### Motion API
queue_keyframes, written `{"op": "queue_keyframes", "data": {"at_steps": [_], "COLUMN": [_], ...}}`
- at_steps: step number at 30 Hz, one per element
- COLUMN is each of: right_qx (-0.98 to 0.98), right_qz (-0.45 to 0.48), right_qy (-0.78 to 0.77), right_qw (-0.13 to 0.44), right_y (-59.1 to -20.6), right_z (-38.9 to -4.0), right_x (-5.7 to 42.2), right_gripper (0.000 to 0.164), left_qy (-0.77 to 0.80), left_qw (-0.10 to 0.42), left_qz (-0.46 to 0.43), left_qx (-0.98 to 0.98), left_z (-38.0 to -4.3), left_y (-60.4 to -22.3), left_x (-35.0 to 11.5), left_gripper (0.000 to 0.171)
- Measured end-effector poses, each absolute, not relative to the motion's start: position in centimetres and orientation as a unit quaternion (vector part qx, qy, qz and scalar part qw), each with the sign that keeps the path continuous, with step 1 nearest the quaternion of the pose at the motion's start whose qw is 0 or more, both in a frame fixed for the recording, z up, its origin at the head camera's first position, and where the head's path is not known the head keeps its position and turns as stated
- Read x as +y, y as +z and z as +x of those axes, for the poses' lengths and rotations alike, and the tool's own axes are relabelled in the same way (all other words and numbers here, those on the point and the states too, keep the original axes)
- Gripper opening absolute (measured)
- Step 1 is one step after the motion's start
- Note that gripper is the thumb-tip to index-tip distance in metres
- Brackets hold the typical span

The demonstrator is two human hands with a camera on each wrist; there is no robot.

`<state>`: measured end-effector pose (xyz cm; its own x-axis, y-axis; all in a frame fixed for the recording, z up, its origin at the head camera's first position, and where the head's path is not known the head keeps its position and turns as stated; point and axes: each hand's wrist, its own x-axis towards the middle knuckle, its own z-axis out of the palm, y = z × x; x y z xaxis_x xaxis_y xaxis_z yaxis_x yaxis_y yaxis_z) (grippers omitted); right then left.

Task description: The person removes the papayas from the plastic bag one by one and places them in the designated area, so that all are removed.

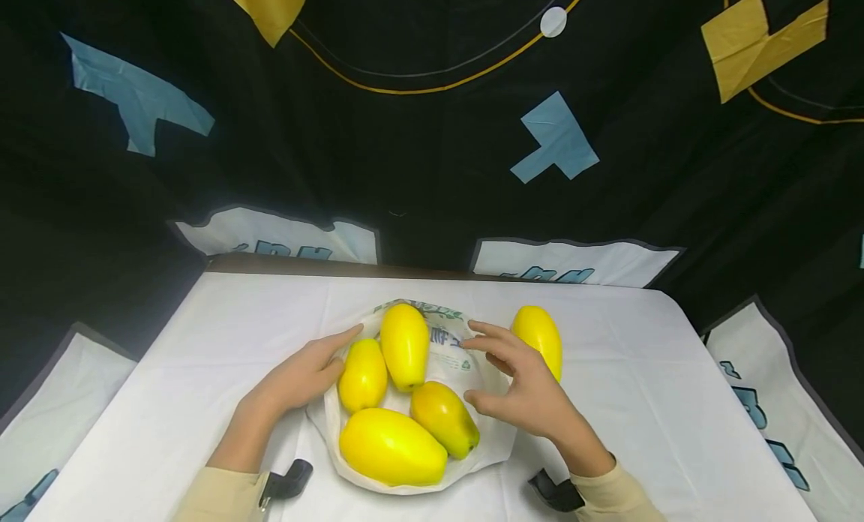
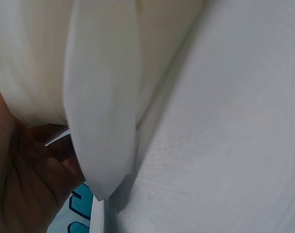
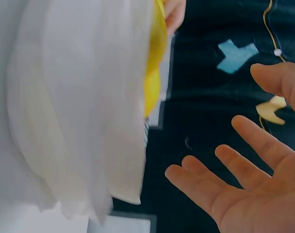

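A white plastic bag [image 1: 489,439] with printed lettering lies spread on the table, its mouth rolled wide. Several smooth yellow fruits that look like papayas sit in it: a large one [image 1: 393,447] in front, one with a greenish tip [image 1: 444,419], a rounder one [image 1: 363,376] and an upright one [image 1: 405,347]. My left hand [image 1: 300,376] touches the bag's left rim, index finger extended, thumb beside the rounder papaya. Over the bag's right side, my right hand [image 1: 516,379] is spread and holds nothing. Another papaya [image 1: 538,338] lies on the table behind it.
White cloth covers the table [image 1: 675,402]. Behind it hangs a black curtain [image 1: 432,169] with blue tape [image 1: 556,139] and gold tape patches [image 1: 763,46]. Black wrist mounts [image 1: 286,481] sit at both sleeves.
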<state>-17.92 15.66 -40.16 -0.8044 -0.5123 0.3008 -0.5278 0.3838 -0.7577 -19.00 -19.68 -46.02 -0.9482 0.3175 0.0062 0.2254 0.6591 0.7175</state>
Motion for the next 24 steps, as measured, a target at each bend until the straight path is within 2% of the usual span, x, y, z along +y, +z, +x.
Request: {"op": "queue_keyframes", "data": {"at_steps": [14, 24], "right_qx": [-0.835, -0.843], "right_qz": [0.359, 0.375], "right_qy": [0.403, 0.367], "right_qw": [-0.102, -0.120], "right_y": [-41.6, -42.2], "right_z": [-16.3, -16.4], "right_x": [13.4, 13.0], "right_gripper": [0.054, 0.051], "left_qy": [0.384, 0.375], "left_qw": [0.066, 0.064], "left_qz": [0.146, 0.143], "left_qx": [0.909, 0.914], "left_z": [-19.2, -19.1], "left_y": [-46.4, -46.1], "left_x": [-19.7, -19.6], "left_gripper": [0.055, 0.055]}}
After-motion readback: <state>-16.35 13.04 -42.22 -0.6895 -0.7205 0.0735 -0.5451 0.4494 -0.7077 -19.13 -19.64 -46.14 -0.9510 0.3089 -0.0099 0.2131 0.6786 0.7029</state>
